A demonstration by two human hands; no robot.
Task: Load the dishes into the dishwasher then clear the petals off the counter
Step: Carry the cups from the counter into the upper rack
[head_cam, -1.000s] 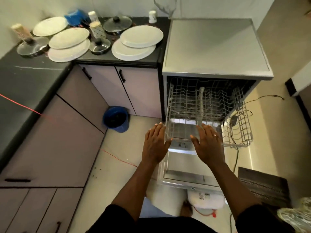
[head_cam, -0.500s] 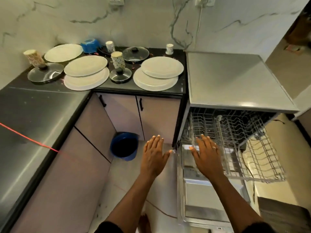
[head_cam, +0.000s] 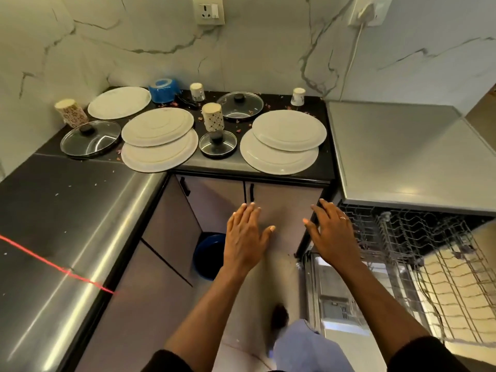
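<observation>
Hovering before the cabinets (head_cam: 281, 197), the left hand (head_cam: 245, 237) and right hand (head_cam: 332, 234) are both spread flat, holding nothing. Plates (head_cam: 288, 130) sit on the counter (head_cam: 212, 165) among scattered petals (head_cam: 200, 118); the dishwasher rack (head_cam: 429, 237) stands pulled out at right.

White marble wall (head_cam: 255, 49), grey veins. Switch socket (head_cam: 209, 9) high at centre. Second socket (head_cam: 366, 12) further right, white cord (head_cam: 354, 49) hanging from it. Mauve cabinet doors (head_cam: 284, 205), black handles, under the desk (head_cam: 67, 205) front edge. Pale floor (head_cam: 280, 277). Blue bin (head_cam: 208, 253) in the cabinet corner. Glare streaks on desk's left run.
</observation>
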